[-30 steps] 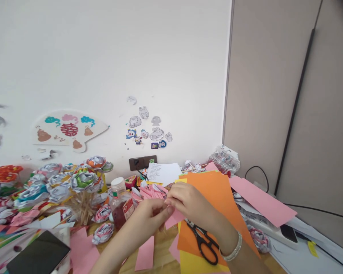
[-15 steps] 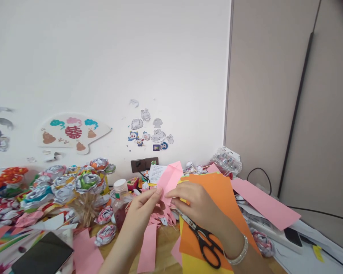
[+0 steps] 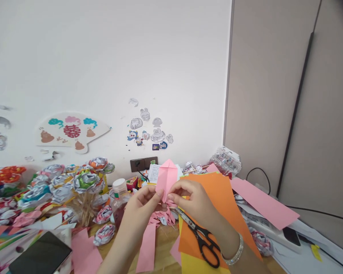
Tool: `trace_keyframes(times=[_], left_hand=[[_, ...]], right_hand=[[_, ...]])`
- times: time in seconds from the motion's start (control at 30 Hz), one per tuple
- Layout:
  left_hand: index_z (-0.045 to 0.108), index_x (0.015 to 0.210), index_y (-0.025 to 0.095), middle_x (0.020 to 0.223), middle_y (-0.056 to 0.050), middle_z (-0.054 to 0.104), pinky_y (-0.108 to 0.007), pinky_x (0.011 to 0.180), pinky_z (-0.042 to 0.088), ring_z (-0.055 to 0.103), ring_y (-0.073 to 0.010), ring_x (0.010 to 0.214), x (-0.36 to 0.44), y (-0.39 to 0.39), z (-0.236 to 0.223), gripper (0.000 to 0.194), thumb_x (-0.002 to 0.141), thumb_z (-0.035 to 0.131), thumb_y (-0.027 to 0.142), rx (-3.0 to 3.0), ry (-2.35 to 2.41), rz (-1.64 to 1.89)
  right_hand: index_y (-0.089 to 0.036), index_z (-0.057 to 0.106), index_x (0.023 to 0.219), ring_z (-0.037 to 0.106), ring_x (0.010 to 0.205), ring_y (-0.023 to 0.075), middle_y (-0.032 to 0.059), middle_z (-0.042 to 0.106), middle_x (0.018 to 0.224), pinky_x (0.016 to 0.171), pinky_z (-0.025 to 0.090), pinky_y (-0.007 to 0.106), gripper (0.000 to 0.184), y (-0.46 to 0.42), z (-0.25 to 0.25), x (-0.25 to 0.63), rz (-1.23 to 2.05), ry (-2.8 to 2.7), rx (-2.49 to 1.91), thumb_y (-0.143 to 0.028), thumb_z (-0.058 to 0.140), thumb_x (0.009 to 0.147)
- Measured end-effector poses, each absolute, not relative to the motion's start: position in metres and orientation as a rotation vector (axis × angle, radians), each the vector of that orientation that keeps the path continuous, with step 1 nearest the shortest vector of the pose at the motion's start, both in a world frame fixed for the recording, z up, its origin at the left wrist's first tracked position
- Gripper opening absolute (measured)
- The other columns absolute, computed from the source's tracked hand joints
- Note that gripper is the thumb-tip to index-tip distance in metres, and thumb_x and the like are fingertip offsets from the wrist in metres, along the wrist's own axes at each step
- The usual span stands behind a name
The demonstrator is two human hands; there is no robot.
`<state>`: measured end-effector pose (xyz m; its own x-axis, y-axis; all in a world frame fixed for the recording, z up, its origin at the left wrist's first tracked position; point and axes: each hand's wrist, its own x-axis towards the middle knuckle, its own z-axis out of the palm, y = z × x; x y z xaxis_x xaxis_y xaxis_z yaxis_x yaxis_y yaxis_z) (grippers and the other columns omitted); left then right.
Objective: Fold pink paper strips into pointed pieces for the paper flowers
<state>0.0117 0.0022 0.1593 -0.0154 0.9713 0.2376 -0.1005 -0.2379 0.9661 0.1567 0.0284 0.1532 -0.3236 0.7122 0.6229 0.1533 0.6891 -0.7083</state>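
Note:
A strip of pink paper (image 3: 167, 177), its top corners folded into a point and a crease down its middle, stands upright between my hands. My left hand (image 3: 148, 199) pinches its lower left edge with the thumb in front. My right hand (image 3: 190, 196) grips the lower right edge between thumb and fingers. Under my right hand, black-handled scissors (image 3: 202, 238) lie across orange paper (image 3: 217, 198). Pink paper scraps (image 3: 162, 218) lie beneath the held strip.
Several crumpled paper flowers (image 3: 87, 180) crowd the left, near a clear bottle (image 3: 119, 201) and a dark phone (image 3: 41, 253). To the right are a pink sheet (image 3: 267, 203), a white power strip (image 3: 271, 230) and a box of small beads (image 3: 225, 160). The wall stands close behind.
The pink paper has turned from leaning right to nearly upright, its folded point now facing me squarely. Both hands still hold it, with the right fingers shifted lower along its edge.

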Motion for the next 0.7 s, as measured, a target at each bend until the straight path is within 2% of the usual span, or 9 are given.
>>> trace_keyframes(times=[0.23,0.37,0.43,0.63,0.7], left_hand=[[0.056,0.070,0.015,0.058,0.004,0.059,-0.021,0.057,0.049,0.056,-0.0097,0.055,0.014,0.004,0.159,0.014,0.069,0.062,0.028,1.335,1.052,1.420],[0.048,0.091,0.020,0.054,0.007,0.058,-0.025,0.057,0.049,0.060,-0.0131,0.054,0.009,0.008,0.156,0.027,0.069,0.063,0.026,1.441,1.016,1.438],[0.044,0.094,0.023,0.058,0.007,0.060,-0.027,0.059,0.049,0.061,-0.0143,0.058,0.005,0.008,0.155,0.030,0.070,0.062,0.026,1.529,0.997,1.466],[0.051,0.095,0.022,0.070,0.000,0.064,-0.028,0.064,0.047,0.063,-0.0179,0.070,-0.001,0.003,0.160,0.023,0.073,0.057,0.027,1.758,1.172,1.358],[0.056,0.086,0.022,0.071,-0.001,0.064,-0.026,0.062,0.046,0.062,-0.0180,0.070,0.000,0.000,0.162,0.014,0.073,0.056,0.027,1.851,1.246,1.314]], right_hand=[[-0.017,0.056,0.074,0.054,0.064,0.0113,-0.0005,0.057,0.071,0.059,0.044,0.022,0.002,0.035,0.144,0.149,0.780,-1.685,-0.665,-0.019,0.055,0.074],[-0.017,0.056,0.074,0.054,0.067,0.0116,-0.0003,0.057,0.072,0.061,0.044,0.023,0.003,0.034,0.146,0.151,0.805,-1.717,-0.651,-0.018,0.054,0.074],[-0.017,0.057,0.075,0.055,0.068,0.0120,0.0000,0.057,0.073,0.063,0.044,0.023,0.003,0.033,0.148,0.153,0.807,-1.744,-0.649,-0.018,0.054,0.074],[-0.017,0.057,0.076,0.054,0.070,0.0127,0.0010,0.057,0.074,0.063,0.045,0.024,0.005,0.031,0.151,0.157,0.791,-1.789,-0.628,-0.017,0.053,0.075],[-0.017,0.058,0.076,0.054,0.070,0.0125,0.0008,0.057,0.073,0.063,0.044,0.024,0.005,0.031,0.152,0.157,0.779,-1.807,-0.624,-0.017,0.053,0.076]])
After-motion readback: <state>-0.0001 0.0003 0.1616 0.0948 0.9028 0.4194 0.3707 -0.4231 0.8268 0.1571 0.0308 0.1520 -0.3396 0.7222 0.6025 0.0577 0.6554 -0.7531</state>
